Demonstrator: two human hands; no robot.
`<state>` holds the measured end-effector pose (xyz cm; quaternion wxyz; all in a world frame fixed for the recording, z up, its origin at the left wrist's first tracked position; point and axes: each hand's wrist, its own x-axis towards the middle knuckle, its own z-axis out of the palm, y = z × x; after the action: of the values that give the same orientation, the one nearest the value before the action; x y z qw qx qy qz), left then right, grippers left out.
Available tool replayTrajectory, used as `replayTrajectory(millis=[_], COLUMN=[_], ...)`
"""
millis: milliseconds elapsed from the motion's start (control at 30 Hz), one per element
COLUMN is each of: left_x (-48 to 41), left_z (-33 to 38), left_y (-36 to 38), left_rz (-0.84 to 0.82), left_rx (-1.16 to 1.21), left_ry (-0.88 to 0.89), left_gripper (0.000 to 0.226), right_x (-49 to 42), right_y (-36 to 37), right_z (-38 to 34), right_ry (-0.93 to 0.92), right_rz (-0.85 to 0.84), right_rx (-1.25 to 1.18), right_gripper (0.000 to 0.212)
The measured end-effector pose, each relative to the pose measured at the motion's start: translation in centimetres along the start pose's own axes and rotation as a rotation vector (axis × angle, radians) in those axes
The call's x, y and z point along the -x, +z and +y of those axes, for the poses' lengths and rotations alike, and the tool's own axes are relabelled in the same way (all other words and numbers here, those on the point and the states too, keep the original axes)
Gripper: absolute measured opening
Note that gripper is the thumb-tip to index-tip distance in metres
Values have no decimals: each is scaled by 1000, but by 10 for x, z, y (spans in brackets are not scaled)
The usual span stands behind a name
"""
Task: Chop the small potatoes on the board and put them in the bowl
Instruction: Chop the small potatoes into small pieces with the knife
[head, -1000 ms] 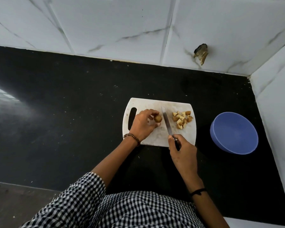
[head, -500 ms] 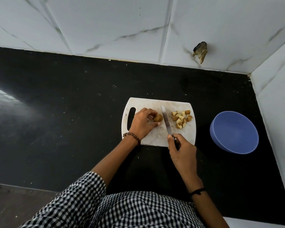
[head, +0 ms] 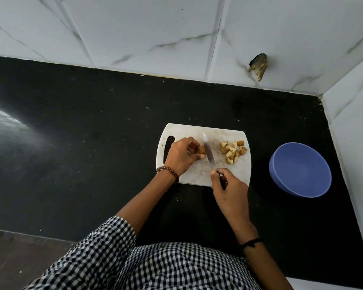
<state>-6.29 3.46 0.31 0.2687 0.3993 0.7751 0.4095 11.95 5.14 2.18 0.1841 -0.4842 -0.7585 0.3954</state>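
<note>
**Whole potato sits tight against the left side of the blade**

The small potato [head: 201,150] lies mid-board, pinched by the curled fingers of the left hand [head: 181,155]; only its right end shows. The knife [head: 209,152] stands just beside that end, its long axis running away from the person and the tip leaning slightly left. The right hand [head: 228,189] is wrapped round the handle at the near edge of the cutting board [head: 197,174]. The left thumb tip is very near the edge, so the cut likely wants care.

Right of the blade is a pile of chopped pieces [head: 233,150]. The blue bowl [head: 300,168], with nothing visible inside, sits off the board on the right-hand side, on the black countertop [head: 92,143]. White marble-look wall tiles [head: 134,28] close in behind and to the right.
</note>
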Motion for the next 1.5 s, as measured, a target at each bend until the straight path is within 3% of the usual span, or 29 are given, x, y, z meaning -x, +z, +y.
replayTrajectory(millis=[300, 467, 800, 1100, 1333, 1500], left_x=[-3, 0, 0, 3, 2, 2], left_z=[3, 5, 8, 15, 16, 17], left_y=[-5, -5, 1, 2, 0, 1], left_rz=[-62, -30, 22, 37, 5, -3], left_rx=[12, -79, -161, -153, -182, -199], left_ry=[-8, 12, -12, -24, -18, -18], left_gripper=[22, 35, 26, 17, 15, 18], right_x=[0, 0, 0, 1, 7, 9], right_y=[0, 1, -5, -4, -5, -3], right_z=[-7, -9, -6, 0, -9, -16], right_ry=[-69, -64, -28, 47, 151, 124], right_rz=[1, 8, -36, -43, -172, -215], right_rx=[86, 131, 166, 194, 66, 153], right_gripper=[19, 21, 44, 34, 39, 37])
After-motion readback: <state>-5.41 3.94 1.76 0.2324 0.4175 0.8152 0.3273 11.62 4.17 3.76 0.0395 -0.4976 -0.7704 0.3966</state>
